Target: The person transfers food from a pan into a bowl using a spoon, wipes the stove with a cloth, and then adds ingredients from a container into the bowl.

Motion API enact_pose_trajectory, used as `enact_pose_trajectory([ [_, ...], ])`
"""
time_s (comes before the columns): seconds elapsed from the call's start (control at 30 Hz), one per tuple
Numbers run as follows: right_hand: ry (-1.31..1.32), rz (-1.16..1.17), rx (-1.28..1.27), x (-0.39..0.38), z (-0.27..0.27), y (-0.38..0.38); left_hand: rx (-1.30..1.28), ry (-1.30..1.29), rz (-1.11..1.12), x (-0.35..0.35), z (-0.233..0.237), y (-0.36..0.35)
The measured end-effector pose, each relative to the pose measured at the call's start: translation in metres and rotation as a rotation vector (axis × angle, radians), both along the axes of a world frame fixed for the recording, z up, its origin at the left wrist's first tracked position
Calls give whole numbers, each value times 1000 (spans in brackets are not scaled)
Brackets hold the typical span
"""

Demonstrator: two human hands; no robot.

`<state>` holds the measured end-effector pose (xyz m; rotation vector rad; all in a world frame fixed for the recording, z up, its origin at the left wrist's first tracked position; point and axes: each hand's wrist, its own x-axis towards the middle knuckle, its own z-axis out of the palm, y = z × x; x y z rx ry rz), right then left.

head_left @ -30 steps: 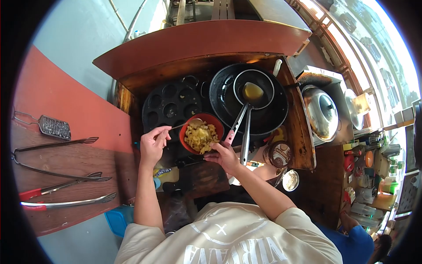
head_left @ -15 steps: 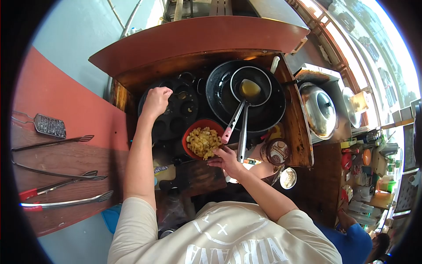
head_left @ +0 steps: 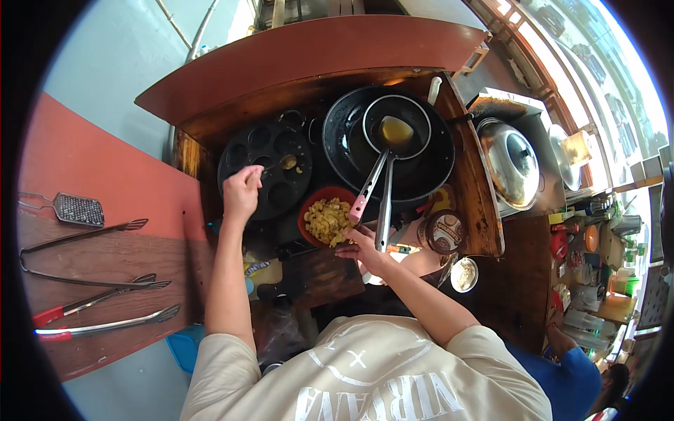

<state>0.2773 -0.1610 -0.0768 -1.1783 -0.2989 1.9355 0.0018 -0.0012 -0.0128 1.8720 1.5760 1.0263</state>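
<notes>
My left hand [head_left: 242, 195] is closed on the thin handle of a small spoon [head_left: 288, 162]. The spoon's head is over a black pan with round wells [head_left: 275, 151], near a small yellowish piece in or beside one well. My right hand [head_left: 366, 250] grips the near right rim of an orange-red bowl [head_left: 303, 223], its thumb on top and its fingers partly hidden below. Chopped yellow chunks [head_left: 328, 220] fill this bowl, which is just below and right of the pan.
A black wok [head_left: 344, 158] holds a round skimmer [head_left: 365, 126] and a pink-handled ladle [head_left: 395, 131]. Beside it stand a brown-lidded jar [head_left: 446, 233] and a lidded pot [head_left: 507, 161]. Tongs [head_left: 91, 231] and a grater [head_left: 78, 209] lie left; a person in blue [head_left: 562, 379] is lower right.
My left hand has drawn back toward me and slightly left, and the spoon's head has shifted a little nearer over the wells. My right hand stays on the bowl.
</notes>
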Motion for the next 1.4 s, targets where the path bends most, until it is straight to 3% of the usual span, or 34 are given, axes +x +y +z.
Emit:
enact_pose_trajectory([
  [0.07, -11, 0, -3, 1, 2, 3, -27, -20, -20, 5, -7, -11],
  [0.13, -21, 3, -5, -1, 0, 4, -292, -213, 28, 4, -15, -16],
  [0.17, -27, -7, -4, -2, -2, 4, -292, -211, 30, 2, -17, -18],
  [0.23, -31, -6, -5, -1, -8, 6, -484, -690, 101, -2, -19, -23],
  [0.33, -7, 17, 10, 2, -11, 4, -484, -737, 99, -3, -5, -41],
  [0.4, 13, 19, 11, 4, -11, -1, -463, -612, 54, 7, 7, -66],
  [0.47, 34, 21, 13, 9, -12, -7, -184, -190, -46, 19, 6, -98],
  [0.53, 123, 54, 84, 16, -21, -16, 39, 25, -106, 37, 4, -129],
  [0.6, 180, 90, 71, 24, -37, -24, 135, 36, -137, 54, -5, -155],
  [0.77, 265, 133, 45, 40, -38, -54, -42, -3, -209, 67, -4, -195],
  [0.83, 275, 135, 49, 47, -44, -66, -199, -300, -195, 58, -7, -209],
  [0.87, 284, 125, 59, 51, -47, -71, -200, -301, -182, 52, -16, -211],
  [0.93, 267, 159, 67, 58, -52, -78, -194, -108, 173, 41, -44, -208],
  [1.0, 182, 203, 43, 62, -57, -84, -344, 40, 275, 28, -77, -202],
  [1.07, 168, 234, 18, 60, -60, -90, -395, 535, 403, 14, -128, -198],
  [1.27, 151, 398, -88, 52, -83, -104, -399, 544, 352, 17, -145, -191],
  [1.4, 156, 501, -101, 42, -96, -99, -320, 521, 320, 19, -115, -209],
])
